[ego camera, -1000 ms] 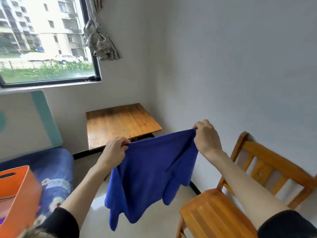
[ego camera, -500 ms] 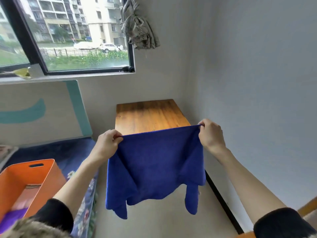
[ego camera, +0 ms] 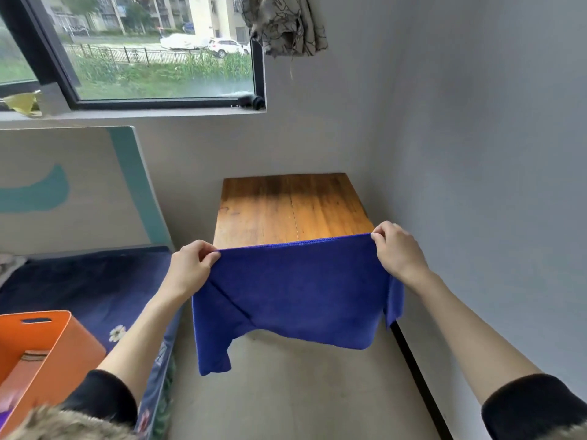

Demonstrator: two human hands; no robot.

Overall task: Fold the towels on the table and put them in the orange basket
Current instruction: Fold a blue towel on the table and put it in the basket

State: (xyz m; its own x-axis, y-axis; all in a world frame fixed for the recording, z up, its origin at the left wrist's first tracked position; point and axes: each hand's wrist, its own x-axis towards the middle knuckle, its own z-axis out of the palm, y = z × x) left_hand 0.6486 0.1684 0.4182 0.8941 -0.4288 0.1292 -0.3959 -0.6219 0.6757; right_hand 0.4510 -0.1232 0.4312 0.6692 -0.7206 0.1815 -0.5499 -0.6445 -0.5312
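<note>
A blue towel [ego camera: 295, 293] hangs in the air, stretched between my hands above the floor, just in front of the small wooden table [ego camera: 292, 208]. My left hand [ego camera: 190, 268] pinches its upper left corner and my right hand [ego camera: 397, 249] pinches its upper right corner. The towel's top edge is taut and level; its lower edge droops unevenly, with a flap hanging at the lower left. The orange basket [ego camera: 63, 341] stands at the lower left on the bed, with something folded and a bit of purple inside it.
A bed with a dark blue flowered cover [ego camera: 95, 290] lies on the left, its headboard [ego camera: 79, 185] against the wall. A window [ego camera: 152, 52] is above it. The grey wall [ego camera: 476, 185] runs close along the right. Bare floor [ego camera: 286, 392] lies below the towel.
My view has swung left, from the wooden chair to the table and bed. The towel went from bunched and slack to spread wide, with my hands farther apart.
</note>
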